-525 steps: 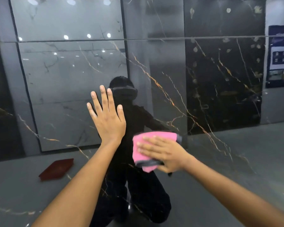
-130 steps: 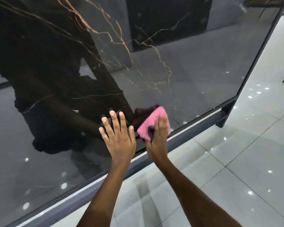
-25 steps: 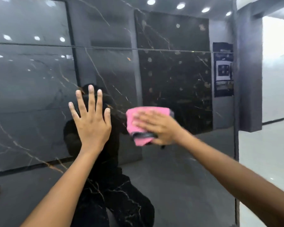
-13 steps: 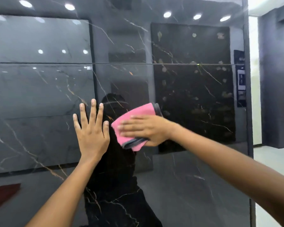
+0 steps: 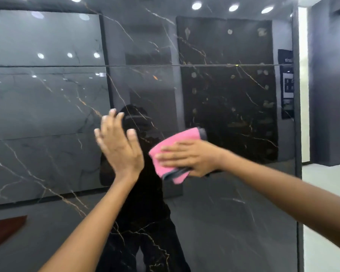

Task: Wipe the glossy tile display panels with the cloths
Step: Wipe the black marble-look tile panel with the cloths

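Two bare forearms reach up toward the glossy dark tile panel. The left hand is raised with fingers straight and spread, holding nothing; whether the palm touches the surface I cannot tell, as it is blurred. Just beside it, the right hand lies flat with straight fingers over a folded pink cloth with a grey edge, pressing it against the panel. Behind them, gold veins cross the gloss, and a thin horizontal seam runs higher up.

No lettering can be read; the poster mirrored at the right of the frame carries print too blurred to make out.
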### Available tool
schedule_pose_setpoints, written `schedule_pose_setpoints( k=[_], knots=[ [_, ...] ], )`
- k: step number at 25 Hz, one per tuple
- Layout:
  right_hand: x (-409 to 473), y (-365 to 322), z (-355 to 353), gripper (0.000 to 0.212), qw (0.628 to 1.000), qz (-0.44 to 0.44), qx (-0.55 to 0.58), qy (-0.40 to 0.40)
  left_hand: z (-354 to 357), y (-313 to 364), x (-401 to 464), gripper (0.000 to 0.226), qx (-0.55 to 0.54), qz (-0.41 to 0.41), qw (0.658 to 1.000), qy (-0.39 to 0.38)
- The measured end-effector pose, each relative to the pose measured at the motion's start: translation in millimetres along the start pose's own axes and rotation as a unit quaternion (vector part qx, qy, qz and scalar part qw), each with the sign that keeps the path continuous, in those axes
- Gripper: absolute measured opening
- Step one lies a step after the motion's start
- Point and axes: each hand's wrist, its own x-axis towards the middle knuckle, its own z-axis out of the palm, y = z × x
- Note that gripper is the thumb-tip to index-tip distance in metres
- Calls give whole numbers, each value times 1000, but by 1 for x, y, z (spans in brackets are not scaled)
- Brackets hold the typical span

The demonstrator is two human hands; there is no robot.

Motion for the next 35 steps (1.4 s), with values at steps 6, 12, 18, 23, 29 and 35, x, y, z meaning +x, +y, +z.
schedule_pose_setpoints(
  k=[6, 12, 18, 23, 29, 35],
  knots=[
    [-42, 152, -57, 70, 885, 434, -14, 169, 40, 6, -36, 59, 165, 99, 976, -106],
    [-63, -79, 46, 56, 998, 65, -11, 20, 44, 3, -43, 59, 193, 120, 970, -91],
    [-35, 60, -10, 56, 924, 330, -29, 190, 37, 6, -39, 55, 129, 134, 977, -104],
    [-39, -82, 57, 62, 960, 232, 58, 147, 8, -19, -118, 53, 37, 75, 989, -123],
    [-88, -113, 71, 56, 998, 15, 49, 31, -6, -59, -223, 57, 167, 136, 960, -179],
    [-96, -66, 63, 54, 905, 367, -9, 214, -4, -61, -226, 55, 171, 139, 960, -170]
  ],
)
